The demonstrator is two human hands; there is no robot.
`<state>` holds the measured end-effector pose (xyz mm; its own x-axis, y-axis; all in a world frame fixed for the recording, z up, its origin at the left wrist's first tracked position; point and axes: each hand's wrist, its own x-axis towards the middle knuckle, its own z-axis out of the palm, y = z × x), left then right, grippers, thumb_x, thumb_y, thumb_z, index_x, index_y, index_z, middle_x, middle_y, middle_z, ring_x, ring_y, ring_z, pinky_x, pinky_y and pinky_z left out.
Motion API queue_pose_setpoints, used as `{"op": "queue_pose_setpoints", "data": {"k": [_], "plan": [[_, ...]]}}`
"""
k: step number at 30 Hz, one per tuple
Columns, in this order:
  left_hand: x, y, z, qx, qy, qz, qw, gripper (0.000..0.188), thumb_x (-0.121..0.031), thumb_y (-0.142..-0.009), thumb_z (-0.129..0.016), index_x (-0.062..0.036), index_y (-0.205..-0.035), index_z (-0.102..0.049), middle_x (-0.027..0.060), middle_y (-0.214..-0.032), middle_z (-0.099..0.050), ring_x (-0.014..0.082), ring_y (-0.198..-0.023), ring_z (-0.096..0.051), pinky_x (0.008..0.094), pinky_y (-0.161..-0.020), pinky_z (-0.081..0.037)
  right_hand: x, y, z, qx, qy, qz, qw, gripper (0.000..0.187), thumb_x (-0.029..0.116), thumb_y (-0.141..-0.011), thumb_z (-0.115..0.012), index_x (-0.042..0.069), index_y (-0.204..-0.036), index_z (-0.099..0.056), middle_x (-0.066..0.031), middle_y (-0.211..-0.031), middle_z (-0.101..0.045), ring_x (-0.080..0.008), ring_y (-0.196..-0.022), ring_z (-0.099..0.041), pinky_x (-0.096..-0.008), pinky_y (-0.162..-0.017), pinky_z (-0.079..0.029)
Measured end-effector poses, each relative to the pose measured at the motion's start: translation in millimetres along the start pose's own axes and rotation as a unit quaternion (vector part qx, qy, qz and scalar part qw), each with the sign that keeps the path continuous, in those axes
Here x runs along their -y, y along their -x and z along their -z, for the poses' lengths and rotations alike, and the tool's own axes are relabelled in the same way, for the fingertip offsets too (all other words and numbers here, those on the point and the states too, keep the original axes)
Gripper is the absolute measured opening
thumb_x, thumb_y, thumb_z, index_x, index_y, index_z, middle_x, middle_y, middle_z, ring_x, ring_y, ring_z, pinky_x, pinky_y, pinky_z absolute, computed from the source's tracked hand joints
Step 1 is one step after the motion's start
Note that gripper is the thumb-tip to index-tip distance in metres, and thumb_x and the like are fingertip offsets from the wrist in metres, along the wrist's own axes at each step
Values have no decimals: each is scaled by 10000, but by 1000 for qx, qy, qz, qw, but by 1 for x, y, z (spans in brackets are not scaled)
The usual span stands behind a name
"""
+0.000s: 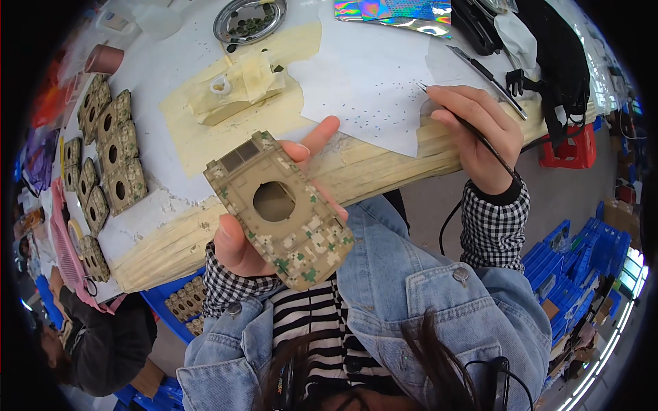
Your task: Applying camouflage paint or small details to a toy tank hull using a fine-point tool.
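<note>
Far out beyond the left fingertips, along the table's left edge: a row of camouflage panels (pixel 113 147), each with a round hole, some overlapping, the lower ones bent by the lens and hard to count. Below those, a stack of similar pieces in a blue bin (pixel 185 301), partly cut off by the table edge. Lower left, another person's dark sleeve (pixel 103 342), mostly lost in the dark rim. Left hand (pixel 264 205) raised, palm up, thumb wrapped over the near left edge and fingers spread behind a camouflage plate (pixel 279 209) with a round hole at its centre and two dark squares near its far end; plate resting tilted on the fingers, most of the palm hidden behind it, only the thumb and fingertips showing past its edges. Up beyond the fingertips, a tape-covered block (pixel 236 89) on yellowish masking tape, and a round metal dish (pixel 249 19) of small dark bits, too small to make out. Between the two hands, a white sheet (pixel 370 82) dotted with tiny specks. Right hand (pixel 480 133) curled, fingers closed around a thin dark tool (pixel 473 130), tip pointing at the white sheet's edge, a cable trailing from under the wrist. Just past the right knuckles, a second slim tool (pixel 486 72) lying on the sheet. Top edge, an iridescent foil sheet (pixel 394 14), cut off. Far right, dark fabric (pixel 555 55) and a red stool (pixel 569 147).
</note>
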<state>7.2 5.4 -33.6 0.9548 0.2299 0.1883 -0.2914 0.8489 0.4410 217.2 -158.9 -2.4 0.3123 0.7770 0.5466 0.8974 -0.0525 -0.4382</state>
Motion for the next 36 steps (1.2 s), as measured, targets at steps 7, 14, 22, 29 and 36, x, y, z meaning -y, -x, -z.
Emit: {"op": "queue_pose_setpoints", "data": {"k": [7, 14, 22, 29, 36], "plan": [[0, 1, -4, -29, -16, -11, 999, 832, -538, -793, -557, 25, -1332, -266, 361, -1389, -86, 334, -1000, -576, 428, -811, -500, 0, 0, -2, 1, 4, -12, 1000, 205, 107, -753, -678, 12, -933, -654, -97, -834, -628, -197, -710, -619, -254, -606, -494], [-1, 0, 0, 11, -3, -12, 1000, 821, -533, -811, -534, 34, -1335, -253, 387, -1381, -28, 299, -1004, -578, 428, -851, -483, 2, 0, -3, 0, 6, -26, 1000, 197, 125, -761, -677, 18, -926, -659, -93, -830, -631, -195, -708, -620, -251, -601, -493], [-1, -1, 0, 25, 3, -6, 1000, 826, -537, -818, -522, 33, -1342, -234, 381, -1386, 4, 284, -1017, -572, 424, -873, -471, 2, -1, -1, 5, 1, -34, 999, 182, 123, -774, -665, 18, -922, -659, -95, -836, -633, -199, -718, -622, -250, -616, -493], [-1, -1, -1, 13, -5, -6, 1000, 805, -531, -822, -521, 19, -1342, -246, 373, -1390, -13, 275, -1033, -564, 435, -872, -470, 1, 0, -2, -1, -4, -39, 999, 178, 128, -776, -665, 20, -917, -659, -97, -835, -633, -198, -718, -622, -248, -617, -492], [-2, -1, -1, 14, -9, -4, 1000, 798, -528, -823, -520, 15, -1341, -250, 366, -1394, -21, 266, -1055, -553, 440, -874, -469, 1, 0, -3, -3, -8, -37, 999, 172, 119, -779, -665, 11, -912, -657, -103, -834, -632, -196, -712, -620, -246, -613, -489]]}}
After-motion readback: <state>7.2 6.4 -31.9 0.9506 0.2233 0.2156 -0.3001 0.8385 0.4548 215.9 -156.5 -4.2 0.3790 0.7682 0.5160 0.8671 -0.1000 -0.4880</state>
